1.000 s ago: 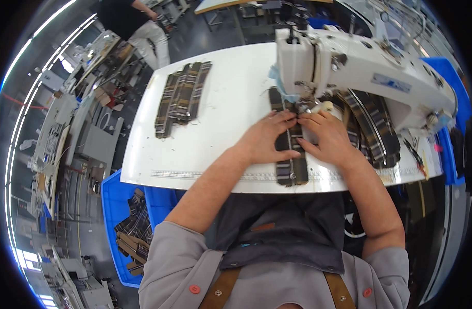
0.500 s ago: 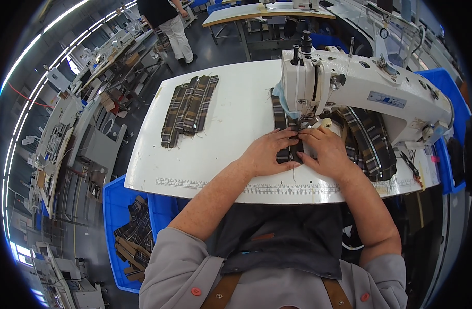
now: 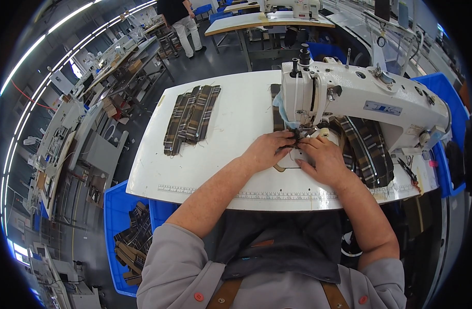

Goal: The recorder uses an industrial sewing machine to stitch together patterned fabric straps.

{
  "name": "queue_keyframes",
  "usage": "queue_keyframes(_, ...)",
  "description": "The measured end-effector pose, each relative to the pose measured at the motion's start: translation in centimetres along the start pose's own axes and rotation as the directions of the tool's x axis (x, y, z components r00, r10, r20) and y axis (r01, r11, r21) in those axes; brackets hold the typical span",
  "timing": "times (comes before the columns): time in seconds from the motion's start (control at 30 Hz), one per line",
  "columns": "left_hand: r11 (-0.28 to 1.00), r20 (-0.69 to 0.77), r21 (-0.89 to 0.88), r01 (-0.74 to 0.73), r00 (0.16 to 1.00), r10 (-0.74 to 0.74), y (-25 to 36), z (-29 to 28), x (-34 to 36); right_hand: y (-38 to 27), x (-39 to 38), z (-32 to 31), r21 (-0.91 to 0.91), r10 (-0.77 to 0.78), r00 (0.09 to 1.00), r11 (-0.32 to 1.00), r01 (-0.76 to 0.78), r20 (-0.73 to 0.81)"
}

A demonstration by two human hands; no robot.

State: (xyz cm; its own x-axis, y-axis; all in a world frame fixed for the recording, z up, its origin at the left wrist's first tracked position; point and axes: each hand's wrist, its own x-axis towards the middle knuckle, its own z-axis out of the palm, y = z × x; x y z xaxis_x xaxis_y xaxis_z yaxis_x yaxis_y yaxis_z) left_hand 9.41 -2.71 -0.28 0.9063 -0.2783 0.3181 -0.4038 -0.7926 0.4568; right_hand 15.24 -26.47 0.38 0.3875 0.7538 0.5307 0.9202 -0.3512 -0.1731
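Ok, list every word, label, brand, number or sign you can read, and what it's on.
Blue badge on the white sewing machine: pale lettering, which I won't copy out.
Ruler strip along the table edge: tick marks show; the figures are too small to read.
Small label near the machine's wheel: too small to read.

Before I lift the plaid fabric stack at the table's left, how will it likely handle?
The plaid fabric stack will probably sag, since its pieces look like flat cloth. It may fan apart, as the strips overlap with no visible tie. Its frayed-looking edges could shed or snag threads.
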Motion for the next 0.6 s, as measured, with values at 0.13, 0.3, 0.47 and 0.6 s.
queue_keyframes(0.13,0.998,-0.009,0.056,0.008,1.0,-0.008,-0.5,-0.4,1.4,0.0,0.1,0.0,0.001,0.011,1.0,1.0,-0.011,0.015)
queue_keyframes(0.3,0.987,0.063,0.158,0.023,0.997,-0.033,-0.8,-2.2,2.6,0.1,0.1,0.0,0.011,0.021,0.999,1.0,-0.021,0.027)
queue_keyframes(0.47,0.954,0.21,0.295,0.048,0.971,-0.114,0.5,-3.9,3.8,0.1,0.2,-0.2,0.021,0.038,0.998,0.999,-0.039,0.051)
queue_keyframes(0.6,0.849,0.231,0.524,-0.061,0.97,-0.074,-0.5,-2.5,3.8,0.3,0.2,0.0,0.034,0.03,0.999,0.999,-0.031,0.038)
